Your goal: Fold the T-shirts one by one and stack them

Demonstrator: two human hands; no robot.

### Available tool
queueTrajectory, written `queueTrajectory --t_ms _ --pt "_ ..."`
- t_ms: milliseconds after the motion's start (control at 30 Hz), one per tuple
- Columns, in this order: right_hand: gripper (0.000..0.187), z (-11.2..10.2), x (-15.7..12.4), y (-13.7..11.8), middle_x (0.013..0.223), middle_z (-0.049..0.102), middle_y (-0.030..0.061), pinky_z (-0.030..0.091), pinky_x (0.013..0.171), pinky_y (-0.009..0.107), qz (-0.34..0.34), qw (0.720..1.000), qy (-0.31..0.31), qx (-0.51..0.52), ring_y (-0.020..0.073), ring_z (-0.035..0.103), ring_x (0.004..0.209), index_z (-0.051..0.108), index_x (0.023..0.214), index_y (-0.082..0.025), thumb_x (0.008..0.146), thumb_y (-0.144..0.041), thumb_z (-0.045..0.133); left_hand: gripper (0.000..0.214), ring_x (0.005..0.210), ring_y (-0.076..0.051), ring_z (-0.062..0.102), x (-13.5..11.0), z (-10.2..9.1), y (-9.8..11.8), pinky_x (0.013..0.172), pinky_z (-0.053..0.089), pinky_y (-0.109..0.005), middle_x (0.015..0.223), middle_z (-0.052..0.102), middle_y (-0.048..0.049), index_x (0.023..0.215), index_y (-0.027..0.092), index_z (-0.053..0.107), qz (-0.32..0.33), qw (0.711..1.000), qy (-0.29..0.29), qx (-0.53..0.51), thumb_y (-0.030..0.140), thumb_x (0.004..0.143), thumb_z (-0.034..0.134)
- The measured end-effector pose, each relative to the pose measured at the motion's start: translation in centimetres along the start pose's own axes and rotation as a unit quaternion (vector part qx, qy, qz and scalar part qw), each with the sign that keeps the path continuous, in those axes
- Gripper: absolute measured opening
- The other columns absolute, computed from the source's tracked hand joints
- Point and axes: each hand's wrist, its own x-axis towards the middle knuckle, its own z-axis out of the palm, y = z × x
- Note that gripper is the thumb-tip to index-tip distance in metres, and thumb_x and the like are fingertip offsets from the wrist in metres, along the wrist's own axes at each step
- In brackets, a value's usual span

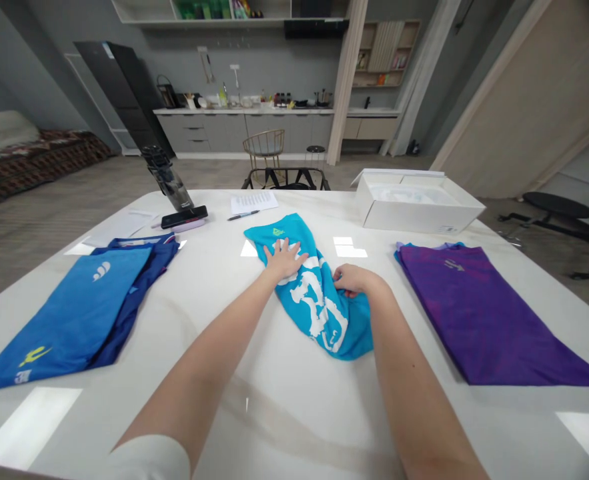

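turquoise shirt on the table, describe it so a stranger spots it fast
The white table holds three garments in a row. The turquoise shirt is the middle one, under the left hand and right hand, with a big white print.

A white table [284, 427] is covered with garments and small items. At its centre, a rumpled turquoise shirt [319, 313] with a white print is laid out. To the left, a folded blue shirt [64, 320] is stacked over a dark-blue garment [144, 267]. To the right, a folded purple shirt [484, 313] is laid flat. At the far right, an open white box [419, 207] is set down. Along the far edge, a printed sheet [254, 202] is placed with a pen [243, 215] just beside it. Further left, a black phone [184, 217] is laid near a tilted dark bottle [167, 177], and loose paper [124, 227] is spread nearby.
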Motion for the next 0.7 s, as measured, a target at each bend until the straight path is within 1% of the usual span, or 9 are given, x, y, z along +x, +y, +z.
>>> queueTrajectory --t_ms 33,67,167,267,400,500,567,633,700 --pt "0.007 0.3 -0.3 -0.4 0.055 0.066 0.0030 0.053 0.049 0.028 0.006 1.000 -0.030 0.000 0.0202 0.066 0.052 0.064 0.074 -0.020 0.074 -0.019 0.071 0.075 0.159 -0.040 0.010 0.7 0.0 0.1 0.119 -0.001 -0.076 0.173 0.020 -0.0063 0.158 0.039 0.038 0.022 1.000 0.001 0.005 0.076 0.095 0.023" --pt "0.009 0.5 -0.7 -0.7 0.052 0.065 0.0030 0.054 0.050 0.028 0.010 0.998 -0.061 -0.001 0.0198 0.066 0.051 0.062 0.070 -0.020 0.076 -0.019 0.069 0.073 0.159 -0.039 0.011 1.3 -0.1 0.2 0.120 0.000 -0.074 0.172 0.021 -0.0053 0.158 0.039 0.039 0.044 0.999 0.004 0.012 0.075 0.096 0.023" --pt "0.016 1.5 -1.6 -2.1 0.054 0.068 0.0050 0.055 0.051 0.027 0.020 0.990 -0.142 -0.008 0.0187 0.067 0.050 0.059 0.064 -0.019 0.079 -0.020 0.064 0.068 0.159 -0.037 0.014 2.9 -0.1 0.6 0.121 0.003 -0.073 0.172 0.024 -0.0040 0.158 0.038 0.039 0.100 0.994 0.015 0.037 0.070 0.099 0.023" --pt "0.017 2.4 -2.2 -3.4 0.060 0.071 0.0080 0.056 0.051 0.025 0.035 0.974 -0.223 -0.028 0.0177 0.068 0.051 0.064 0.068 -0.014 0.081 -0.025 0.066 0.067 0.158 -0.038 0.016 3.9 -0.2 0.8 0.121 0.005 -0.074 0.172 0.024 -0.0041 0.159 0.037 0.038 0.140 0.989 0.008 0.050 0.067 0.101 0.023" --pt "0.022 3.5 -3.1 -5.2 0.061 0.072 0.0060 0.052 0.049 0.021 0.040 0.947 -0.312 -0.068 0.0151 0.067 0.052 0.068 0.075 -0.012 0.082 -0.033 0.069 0.062 0.157 -0.036 0.022 4.4 -0.3 1.0 0.122 0.010 -0.072 0.170 0.029 -0.0041 0.156 0.036 0.042 0.157 0.986 0.018 0.046 0.063 0.103 0.026" --pt "0.032 3.8 -4.3 -6.6 0.064 0.073 0.0059 0.048 0.049 0.019 -0.004 0.923 -0.371 -0.099 0.0127 0.065 0.051 0.069 0.069 -0.012 0.081 -0.041 0.072 0.054 0.153 -0.030 0.033 3.8 -0.3 1.0 0.126 0.010 -0.062 0.162 0.044 -0.0075 0.148 0.029 0.054 0.165 0.983 0.074 0.033 0.051 0.106 0.028" --pt "0.042 3.5 -5.4 -7.3 0.067 0.074 0.0069 0.047 0.051 0.019 -0.041 0.914 -0.391 -0.099 0.0116 0.064 0.052 0.070 0.066 -0.011 0.080 -0.050 0.074 0.049 0.149 -0.025 0.040 2.8 -0.4 1.0 0.128 0.010 -0.053 0.155 0.053 -0.0087 0.143 0.025 0.059 0.177 0.977 0.116 0.019 0.042 0.107 0.030" --pt "0.049 2.8 -6.2 -7.6 0.070 0.075 0.0072 0.047 0.053 0.020 -0.061 0.914 -0.392 -0.081 0.0117 0.064 0.053 0.072 0.067 -0.012 0.077 -0.060 0.075 0.046 0.145 -0.023 0.045 1.2 -0.5 1.1 0.128 0.014 -0.050 0.153 0.056 -0.0088 0.140 0.024 0.061 0.172 0.976 0.132 -0.004 0.039 0.107 0.032" --pt "0.052 1.8 -6.7 -7.3 0.073 0.076 0.0069 0.049 0.056 0.022 -0.073 0.923 -0.373 -0.050 0.0125 0.064 0.054 0.076 0.073 -0.013 0.075 -0.065 0.075 0.045 0.141 -0.025 0.048 -1.0 -0.8 1.5 0.123 0.024 -0.050 0.150 0.057 -0.0092 0.135 0.024 0.064 0.155 0.980 0.121 -0.025 0.043 0.107 0.035"
